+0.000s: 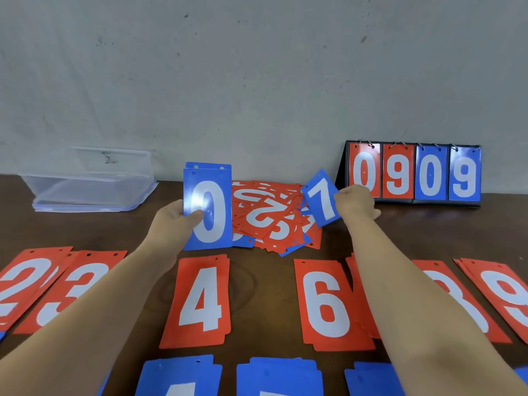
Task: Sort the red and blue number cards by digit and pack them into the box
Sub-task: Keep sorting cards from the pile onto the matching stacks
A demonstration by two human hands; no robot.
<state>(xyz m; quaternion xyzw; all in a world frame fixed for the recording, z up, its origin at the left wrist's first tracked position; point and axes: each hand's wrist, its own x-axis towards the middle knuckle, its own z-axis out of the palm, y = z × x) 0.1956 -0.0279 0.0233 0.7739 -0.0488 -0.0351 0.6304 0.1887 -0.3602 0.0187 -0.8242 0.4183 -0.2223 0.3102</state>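
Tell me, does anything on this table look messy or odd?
Yes: the loose heap of red and blue number cards in the middle of the brown table is jumbled, cards overlapping at all angles. The red stacks nearer the person, like the red 4 stack, lie in a row.

both bare forearms stretched forward, pretty much parallel; left hand grips a blue 0 card stack, thumb laid across the front; right hand is curled up, pinching a tilted blue 7 card by 1 edge

Flip scoreboard reading 0909 on brown table, against scuffed grey wall.
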